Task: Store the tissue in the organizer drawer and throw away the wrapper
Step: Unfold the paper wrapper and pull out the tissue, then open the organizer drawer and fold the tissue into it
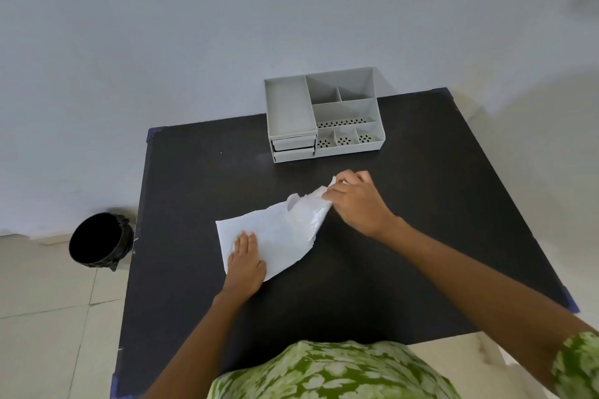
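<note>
A white tissue pack (275,236) lies flat on the black table (405,253) in the middle. Its thin clear plastic wrapper (312,209) is bunched up at the pack's far right end. My left hand (244,261) presses flat on the pack's near left corner. My right hand (355,201) pinches the wrapper's bunched end and lifts it slightly. The grey organizer (324,113) stands at the table's far edge, with two small drawers (293,149) stacked at its front left, both nearly closed.
A black bin (100,241) stands on the tiled floor to the left of the table. A pale wall runs behind the organizer. The table's near edge is right against my body.
</note>
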